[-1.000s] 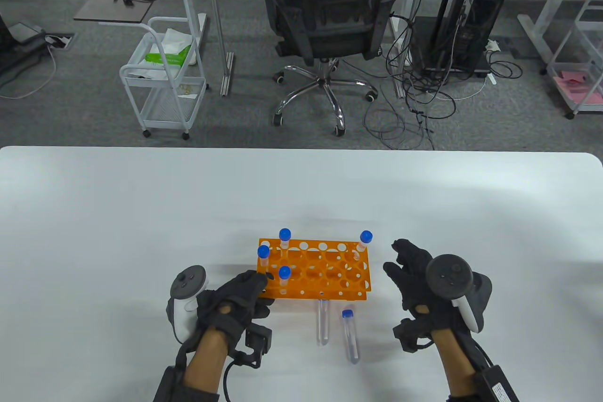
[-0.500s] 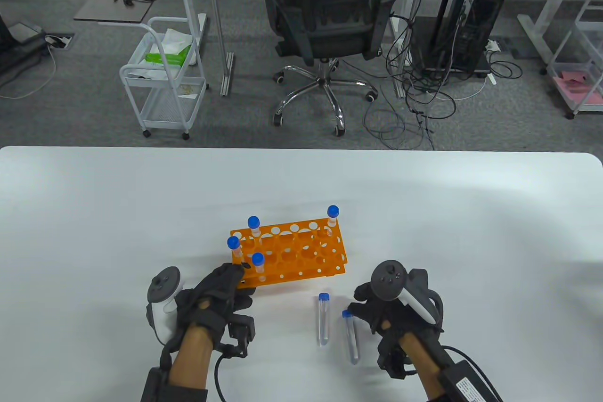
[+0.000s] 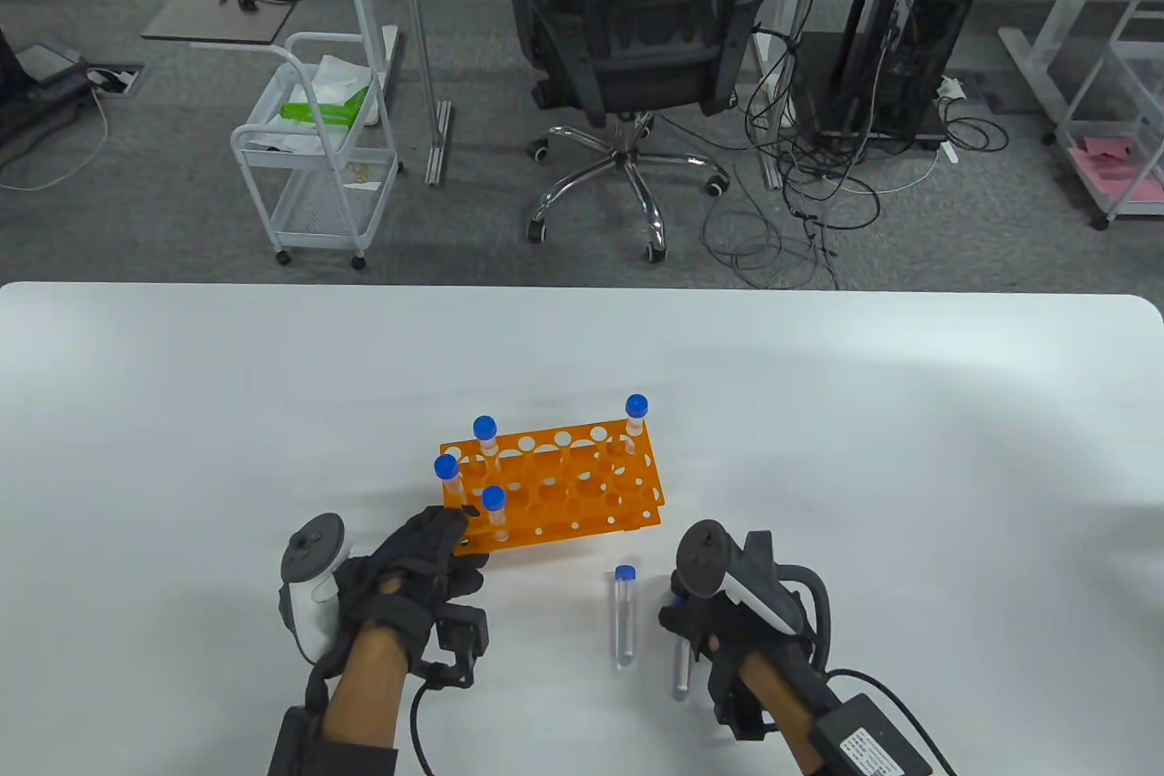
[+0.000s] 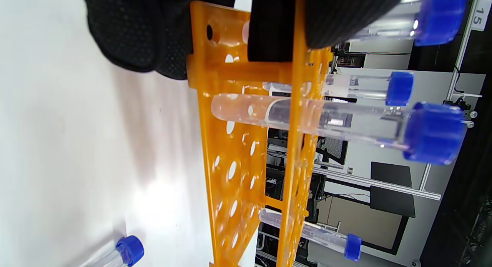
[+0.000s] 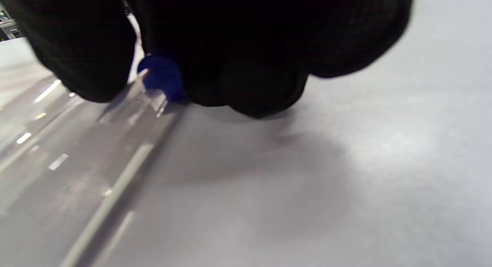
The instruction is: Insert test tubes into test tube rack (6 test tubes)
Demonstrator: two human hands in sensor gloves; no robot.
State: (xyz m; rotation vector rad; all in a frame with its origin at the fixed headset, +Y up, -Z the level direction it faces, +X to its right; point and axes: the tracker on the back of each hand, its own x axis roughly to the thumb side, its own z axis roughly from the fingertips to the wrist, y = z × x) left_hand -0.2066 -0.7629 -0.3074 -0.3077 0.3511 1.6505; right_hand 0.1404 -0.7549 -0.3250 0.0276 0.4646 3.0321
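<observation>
My right hand [image 3: 718, 621] is on the lying tube

Right of the free tube [image 3: 623, 617], this tube [image 3: 679, 671] points toward me; fingers [image 5: 246, 67] close around its cap. My left hand [image 3: 423, 562] grips the rack [image 3: 555, 489].

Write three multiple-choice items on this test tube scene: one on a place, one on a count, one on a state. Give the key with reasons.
1. Where does the free tube lie?
A. in the rack
B. on the table between the hands
C. on the chair

2. How many tubes stand in the orange rack?
A. four
B. six
C. two

3. What is the left hand doing?
A. lifting a tube
B. lying flat, apart
C. gripping the rack's near left corner

Key: B, it lies flat near the right hand; A, four blue caps rise above it; C, fingers wrap its edge.
</observation>
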